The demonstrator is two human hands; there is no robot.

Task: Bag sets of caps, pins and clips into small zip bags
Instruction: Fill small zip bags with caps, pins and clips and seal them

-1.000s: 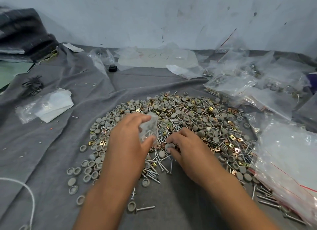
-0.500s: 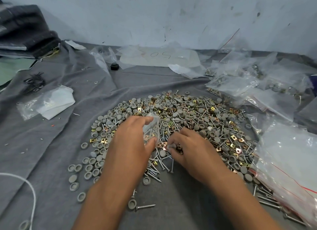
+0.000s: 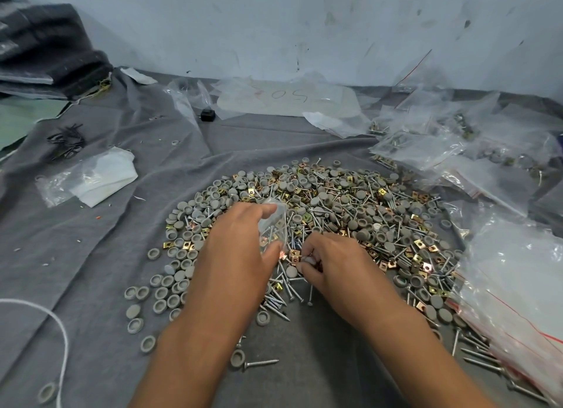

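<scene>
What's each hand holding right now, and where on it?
Left hand grips a small clear zip bag by its side, thumb underneath. Right hand pinches small parts at its fingertips; which parts cannot be told.

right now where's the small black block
In the head view the small black block sits far back, left of centre on the grey cloth, beside the clear bag.
</scene>
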